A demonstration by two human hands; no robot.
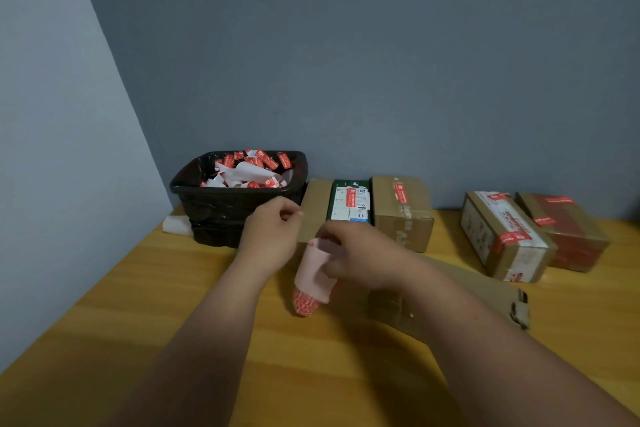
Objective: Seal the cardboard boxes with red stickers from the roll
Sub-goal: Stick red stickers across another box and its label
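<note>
While the right hand grips the sticker roll above the worktop, its pale backing hanging over red stickers, the left hand hovers beside it with fingertips pinched (whether on a sticker, I cannot tell). Sealed boxes stand along the wall, near a bin full of backing scraps. A flat carton lies under the right forearm.

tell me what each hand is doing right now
left hand: fingers pinched shut, contents too small to tell
right hand: closed on the sticker roll
</note>
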